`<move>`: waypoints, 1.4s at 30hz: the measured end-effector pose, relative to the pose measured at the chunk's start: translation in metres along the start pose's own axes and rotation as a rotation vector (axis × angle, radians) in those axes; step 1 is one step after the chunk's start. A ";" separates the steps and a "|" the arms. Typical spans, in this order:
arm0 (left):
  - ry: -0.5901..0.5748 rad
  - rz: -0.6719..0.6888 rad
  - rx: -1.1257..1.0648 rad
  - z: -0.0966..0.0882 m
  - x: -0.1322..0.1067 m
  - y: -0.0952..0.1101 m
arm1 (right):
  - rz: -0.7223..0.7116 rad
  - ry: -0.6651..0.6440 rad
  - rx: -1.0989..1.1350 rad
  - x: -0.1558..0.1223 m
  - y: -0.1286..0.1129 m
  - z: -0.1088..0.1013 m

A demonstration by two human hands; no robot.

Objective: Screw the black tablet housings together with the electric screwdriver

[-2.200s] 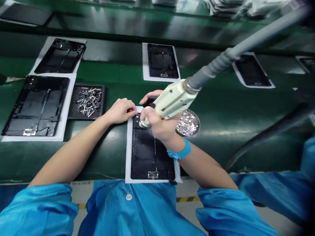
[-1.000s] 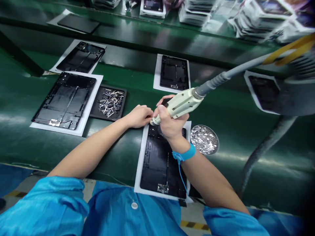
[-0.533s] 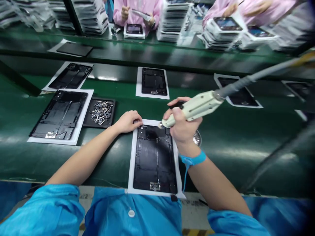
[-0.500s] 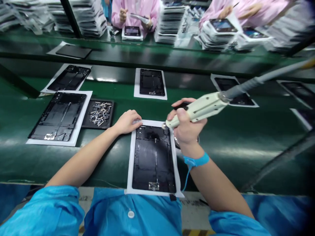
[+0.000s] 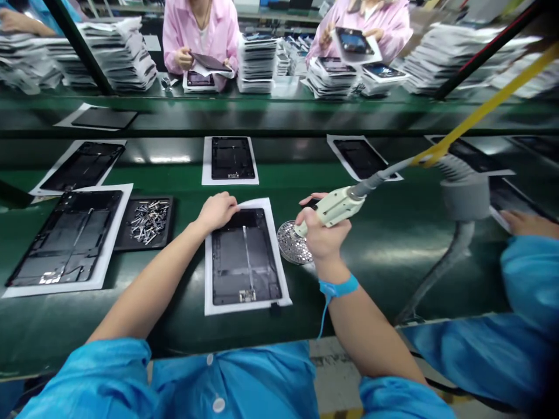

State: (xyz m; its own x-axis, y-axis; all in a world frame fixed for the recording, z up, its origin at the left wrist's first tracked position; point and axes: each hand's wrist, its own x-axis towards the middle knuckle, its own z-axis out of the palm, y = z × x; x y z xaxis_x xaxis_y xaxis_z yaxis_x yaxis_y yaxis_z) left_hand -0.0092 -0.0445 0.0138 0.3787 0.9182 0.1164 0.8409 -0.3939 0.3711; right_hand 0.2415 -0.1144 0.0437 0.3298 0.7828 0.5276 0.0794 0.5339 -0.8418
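Observation:
A black tablet housing (image 5: 247, 262) lies inside-up on a white sheet (image 5: 286, 289), with a pale strip and a small circuit board inside. My left hand (image 5: 220, 210) grips its top left corner along with the sheet; the fingertips are partly hidden. My right hand (image 5: 323, 233) is wrapped round a cream electric screwdriver (image 5: 338, 208), clear of the housing on its right. The tool's tip points down at a round dish of small shiny metal pieces (image 5: 290, 243). A blue band (image 5: 339, 287) circles my right wrist.
At left, another housing (image 5: 72, 238) overlaps a black tray of small metal parts (image 5: 148, 222). More housings on sheets (image 5: 231, 158) lie further back. A grey hose (image 5: 445, 273) rises at right beside a co-worker's sleeve (image 5: 528, 285). People in pink sit opposite among tall stacks.
The screwdriver has moved off the housing's top right corner to over the dish. The housing and sheet have slid away from the bench's near edge, with my left hand at their corner.

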 end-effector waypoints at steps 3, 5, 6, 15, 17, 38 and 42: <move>0.105 -0.039 -0.011 0.003 0.012 -0.013 | 0.021 0.020 0.006 0.002 0.000 0.002; 0.149 -0.035 -0.049 0.007 0.013 -0.018 | 0.028 0.023 -0.003 0.002 0.001 0.001; 0.162 -0.028 -0.067 0.009 0.013 -0.020 | 0.029 0.022 -0.010 0.002 0.002 0.001; 0.131 -0.049 -0.082 0.009 0.009 -0.018 | 0.012 0.024 -0.028 0.001 0.003 0.000; 0.120 -0.069 -0.072 0.007 0.009 -0.016 | 0.017 0.030 -0.032 0.001 0.004 -0.001; 0.123 -0.098 -0.104 0.010 0.011 -0.010 | -0.002 0.029 -0.045 -0.001 -0.011 -0.001; 0.121 -0.107 -0.108 0.014 0.012 -0.009 | 0.053 -0.112 0.153 -0.028 -0.042 0.014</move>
State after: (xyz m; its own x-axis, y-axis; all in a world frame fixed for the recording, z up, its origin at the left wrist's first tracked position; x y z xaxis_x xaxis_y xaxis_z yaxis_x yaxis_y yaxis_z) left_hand -0.0065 -0.0303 -0.0004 0.2349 0.9556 0.1780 0.8249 -0.2928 0.4836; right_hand 0.2154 -0.1545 0.0656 0.2222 0.8373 0.4996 -0.0820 0.5266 -0.8462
